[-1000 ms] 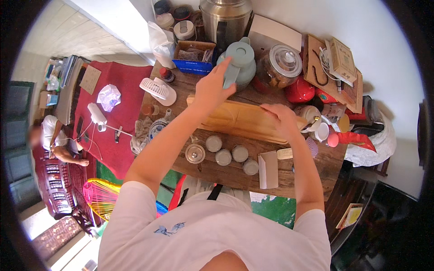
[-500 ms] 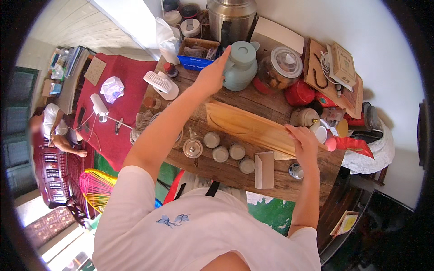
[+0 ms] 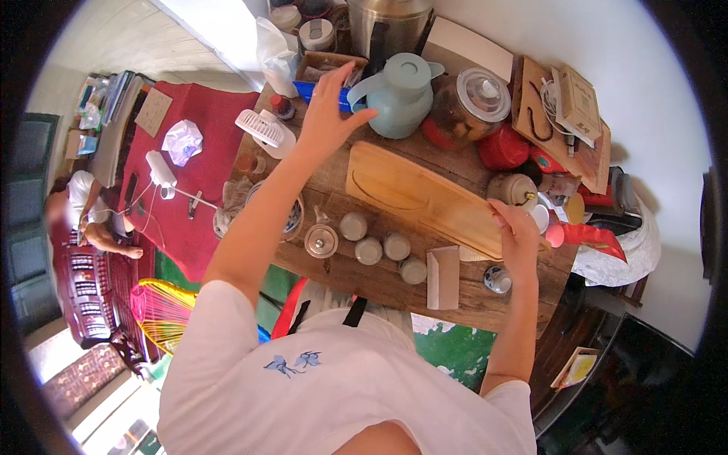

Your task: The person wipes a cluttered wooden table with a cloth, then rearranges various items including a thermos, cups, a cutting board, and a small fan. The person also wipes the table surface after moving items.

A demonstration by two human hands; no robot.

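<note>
Held by its right end, a long pale wooden tray (image 3: pixel 425 199) with a curved groove slants above the table, and my right hand (image 3: pixel 518 233) is closed on that end. My left hand (image 3: pixel 327 114) is off everything, thumb and fingers spread. It hovers just left of a pale blue-green jug (image 3: pixel 402 97) with a lid, whose handle points toward it. Nearer me stand several small cups (image 3: pixel 368 250), a small lidded teapot (image 3: pixel 321 240), an upright off-white box (image 3: pixel 443 279) and a blue-and-white cup (image 3: pixel 497 279).
A glass jar (image 3: pixel 476 102), red tins (image 3: pixel 503 150) and a lidded pot (image 3: pixel 512 189) crowd the right back. A steel urn (image 3: pixel 390 26) and blue box (image 3: pixel 326 95) stand behind. A small white fan (image 3: pixel 265 130) is at the left. Another person (image 3: pixel 95 212) sits far left.
My left hand has let go of the jug's handle and drawn back to the left, fingers opening. The jug has turned so its handle faces left. The tray shows more of its face.
</note>
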